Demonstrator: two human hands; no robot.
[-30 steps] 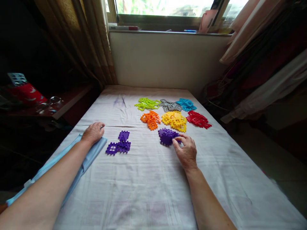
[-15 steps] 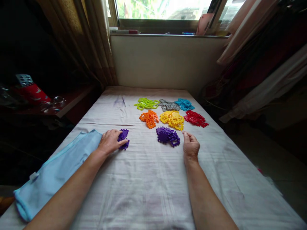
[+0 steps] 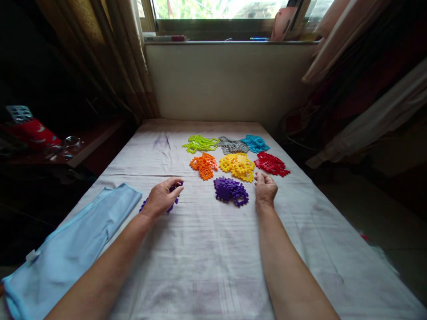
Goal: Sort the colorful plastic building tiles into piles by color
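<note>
My left hand (image 3: 162,197) pinches a purple interlocking plastic tile (image 3: 181,184) between thumb and fingers; most of the tile is hidden behind them. More purple tiles (image 3: 143,205) show from beneath that hand, on the sheet. My right hand (image 3: 266,190) rests on the sheet, fingers curled closed, with nothing visible in them. Just left of it lies a pile of purple tiles (image 3: 230,191). Beyond the right hand are a red pile (image 3: 271,164) and a yellow pile (image 3: 237,166) of similar tiles.
Farther back lie orange (image 3: 204,166), lime green (image 3: 200,144), grey (image 3: 232,145) and blue (image 3: 255,144) tile piles. A light blue cloth (image 3: 73,242) lies at left on the bedsheet (image 3: 187,266). A dark side table (image 3: 96,140) stands beyond the left edge.
My left hand has risen slightly and turned, now with a purple tile in its pinch; purple tiles show to its left. My right hand stays closed in nearly the same place. The view has shifted slightly.
</note>
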